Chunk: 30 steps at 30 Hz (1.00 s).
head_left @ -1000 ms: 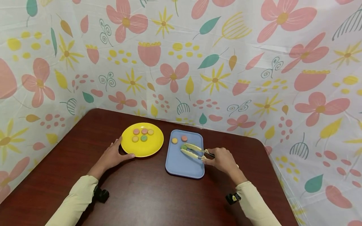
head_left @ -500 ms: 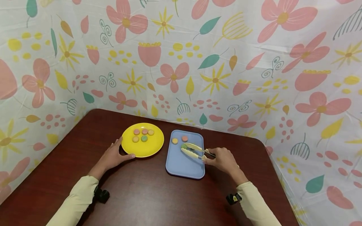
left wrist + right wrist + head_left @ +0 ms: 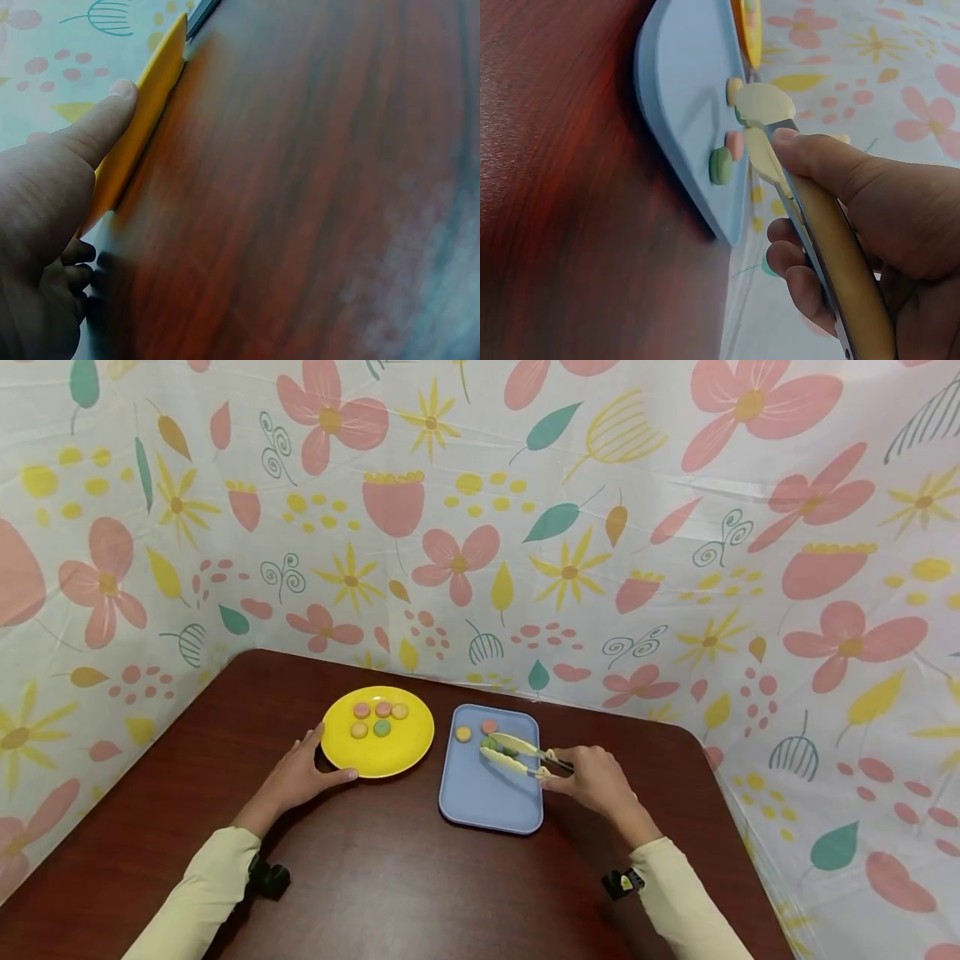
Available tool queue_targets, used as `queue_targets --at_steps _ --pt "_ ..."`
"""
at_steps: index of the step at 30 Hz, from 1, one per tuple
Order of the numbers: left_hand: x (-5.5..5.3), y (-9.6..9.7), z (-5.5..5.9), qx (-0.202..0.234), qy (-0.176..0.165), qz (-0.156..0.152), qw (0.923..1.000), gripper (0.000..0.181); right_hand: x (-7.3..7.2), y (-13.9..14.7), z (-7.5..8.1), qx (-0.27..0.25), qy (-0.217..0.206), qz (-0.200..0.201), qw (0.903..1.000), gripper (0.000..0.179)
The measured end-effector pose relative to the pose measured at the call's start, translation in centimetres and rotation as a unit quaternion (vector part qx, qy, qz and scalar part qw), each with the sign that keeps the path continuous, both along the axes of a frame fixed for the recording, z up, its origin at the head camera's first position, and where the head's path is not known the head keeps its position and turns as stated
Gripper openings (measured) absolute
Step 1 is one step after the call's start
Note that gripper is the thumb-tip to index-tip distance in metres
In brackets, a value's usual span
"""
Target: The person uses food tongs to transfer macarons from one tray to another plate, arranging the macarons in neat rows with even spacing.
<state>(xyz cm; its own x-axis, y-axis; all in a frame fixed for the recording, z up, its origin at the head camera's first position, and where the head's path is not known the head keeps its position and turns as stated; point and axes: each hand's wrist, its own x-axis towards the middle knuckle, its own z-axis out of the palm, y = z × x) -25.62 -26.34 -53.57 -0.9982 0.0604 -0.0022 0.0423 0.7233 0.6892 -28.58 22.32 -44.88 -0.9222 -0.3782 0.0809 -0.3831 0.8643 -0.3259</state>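
Note:
My right hand (image 3: 596, 781) holds a pair of tongs (image 3: 840, 262) with cream tips, thumb on one arm and fingers curled round the other. Between the tips is a green macaron (image 3: 489, 742), raised over the blue tray (image 3: 487, 806). A second green macaron (image 3: 720, 166) lies on the tray beside a pink macaron (image 3: 735, 145); a yellow macaron (image 3: 462, 734) sits near the tray's left edge. My left hand (image 3: 300, 770) grips the rim of the yellow plate (image 3: 397, 758), its thumb (image 3: 112, 120) at the near edge and fingers at the left side.
On the plate are several macarons: pink ones (image 3: 362, 710), yellow ones (image 3: 359, 730) and a green one (image 3: 382, 728). Plate and tray stand side by side on a dark wooden table (image 3: 390, 877). A flowered cloth (image 3: 480, 527) hangs behind the table's far edge.
The tongs have risen slightly with the green macaron between their tips, and the second green macaron shows more clearly beneath them. The left hand and plate stay put.

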Motion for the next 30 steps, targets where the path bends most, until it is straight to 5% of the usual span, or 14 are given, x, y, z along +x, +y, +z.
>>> queue_targets --at_steps 30 --pt "-0.1 0.0 0.0 0.000 0.005 -0.005 1.0000 0.127 -2.0 -5.6 3.7 0.013 0.029 0.037 0.9988 0.059"
